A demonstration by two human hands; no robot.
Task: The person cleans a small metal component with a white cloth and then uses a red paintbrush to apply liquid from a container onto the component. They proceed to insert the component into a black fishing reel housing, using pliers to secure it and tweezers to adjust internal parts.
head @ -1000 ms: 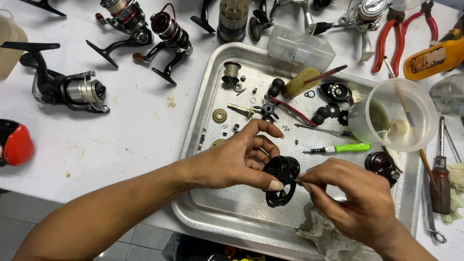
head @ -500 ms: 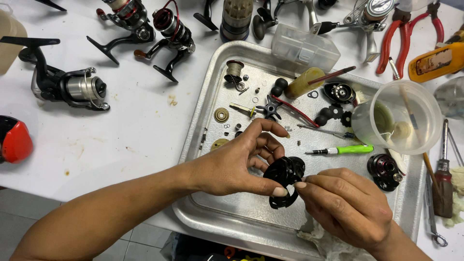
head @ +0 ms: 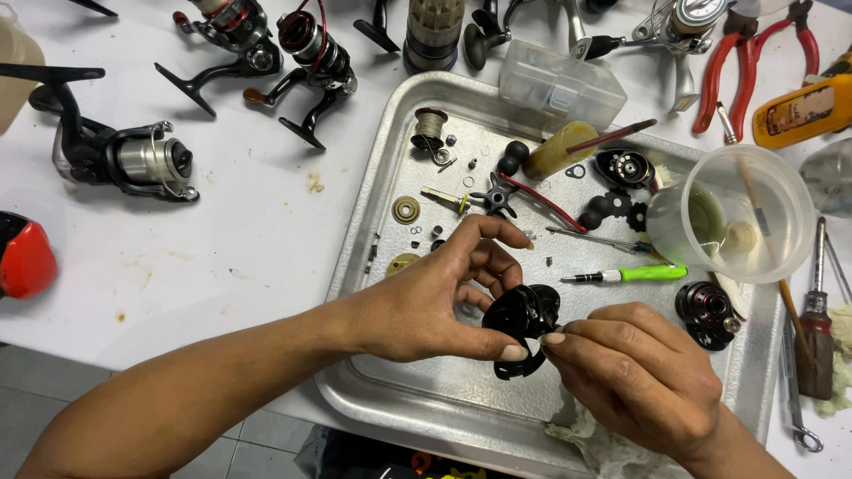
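My left hand (head: pixel 435 297) grips a black reel frame (head: pixel 522 321) between thumb and fingers, holding it just above the metal tray (head: pixel 417 404). My right hand (head: pixel 635 377) comes in from the lower right, its fingertips pinched at the frame's right edge; whether they hold a small part is hidden. A white rag (head: pixel 595 439) lies under my right hand. Small loose parts lie on the tray beyond my hands: a brass gear (head: pixel 406 209), a black star-shaped drag wheel (head: pixel 495 193) and a green-handled screwdriver (head: pixel 626 274).
A clear plastic cup (head: pixel 732 215) with a brush stands at the tray's right. Spinning reels (head: pixel 120 158) (head: pixel 311 53) lie on the white table to the left and back. Red pliers (head: pixel 741 53), an orange bottle (head: pixel 803 108) and a brown-handled screwdriver (head: pixel 812 341) lie on the right.
My hands stay together on the black reel frame and have shifted slightly; the left fingers have curled more around it and the right fingertips pinch nearer its edge.
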